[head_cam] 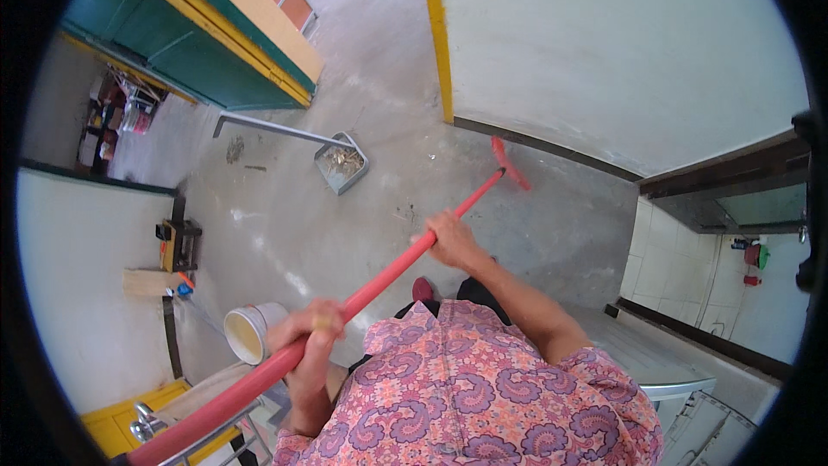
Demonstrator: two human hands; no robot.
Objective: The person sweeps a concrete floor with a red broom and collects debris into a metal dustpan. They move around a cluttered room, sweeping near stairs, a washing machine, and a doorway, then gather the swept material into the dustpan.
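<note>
A long red pole handle (388, 272) runs slantwise across the view. Both of my hands grip it: my left hand (309, 336) near the upper end, my right hand (451, 241) lower down. At its far end a narrow red broom head (511, 165) rests close to the wall's dark skirting; its bristles are hard to make out. A grey dustpan (339, 178) lies on the concrete floor (310, 233) ahead, its long grey handle (278, 126) reaching left. Pale litter (344, 158) fills part of the pan. Small dark bits (407, 212) lie just beyond my right hand.
A white bucket (249, 333) stands at lower left, near a metal rack (242, 430). Green door panels (174, 58) with yellow frames are at upper left. A small wooden stool (181, 244) stands by the left wall. To the right, a doorway opens onto a tiled floor (666, 246).
</note>
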